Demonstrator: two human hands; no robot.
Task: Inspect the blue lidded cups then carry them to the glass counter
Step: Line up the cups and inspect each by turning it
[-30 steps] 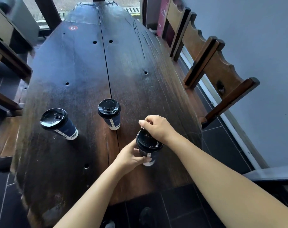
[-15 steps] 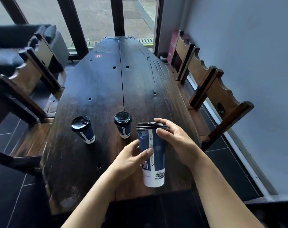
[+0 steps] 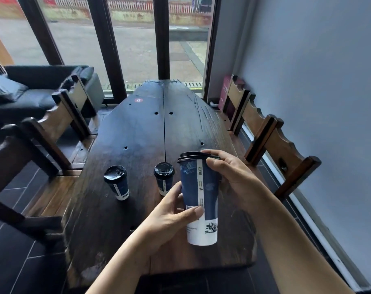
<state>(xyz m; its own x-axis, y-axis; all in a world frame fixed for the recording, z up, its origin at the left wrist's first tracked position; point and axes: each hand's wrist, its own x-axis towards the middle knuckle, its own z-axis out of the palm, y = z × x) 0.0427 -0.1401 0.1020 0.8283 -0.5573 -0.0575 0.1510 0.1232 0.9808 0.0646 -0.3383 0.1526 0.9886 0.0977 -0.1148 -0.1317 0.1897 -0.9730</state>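
A tall blue and white paper cup with a black lid is lifted upright above the near end of the dark wooden table. My left hand grips its lower body from the left, thumb across the front. My right hand holds it near the top, fingers curled round the lid rim. Two more blue lidded cups stand on the table beyond: one at the left, one in the middle, partly behind my left fingers. The glass counter is not in view.
Wooden benches run along both sides of the table, the left one and the right one against a grey wall. A dark sofa sits at the far left. Tall windows stand behind the table's far end. The floor is dark tile.
The cup has come up off the table from under both hands and now hangs upright in front of me. My view has tilted up toward the windows.
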